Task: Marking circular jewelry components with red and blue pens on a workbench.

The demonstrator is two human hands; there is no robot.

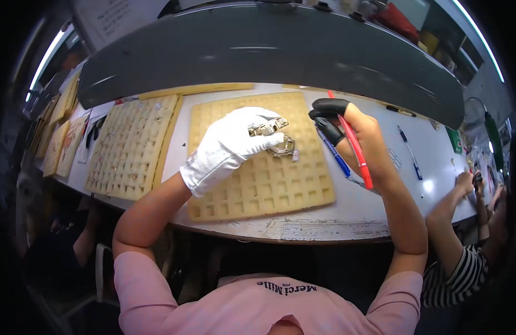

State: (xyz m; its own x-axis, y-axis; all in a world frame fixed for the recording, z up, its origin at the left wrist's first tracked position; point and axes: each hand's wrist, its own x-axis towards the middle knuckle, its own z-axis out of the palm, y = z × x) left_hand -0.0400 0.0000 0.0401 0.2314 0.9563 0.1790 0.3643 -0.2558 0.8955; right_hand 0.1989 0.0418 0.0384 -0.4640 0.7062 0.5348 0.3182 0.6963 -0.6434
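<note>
My left hand [233,136], in a white cloth glove, grips a shiny metal piece [268,127] with linked parts, perhaps a bracelet or watch band. Its lower loop [288,145] hangs below my thumb, with a small pale tag [295,155] at its end. Beneath that hand lies a yellowish foam tray [258,184] with rows of square pockets. My right hand [362,134] has black finger covers and holds a red marker pen [355,144], slanted across the palm. A blue pen [336,157] shows just left of that hand; whether it touches the fingers, I cannot tell.
A dark lamp hood [266,50] spans the bench's far side. Left stands another pocketed foam tray [130,146] holding small pieces, near black-handled pliers [94,130]. A pen [410,153] and a clear ruler [333,230] lie on the white tabletop. Another person's arm [446,203] rests at right.
</note>
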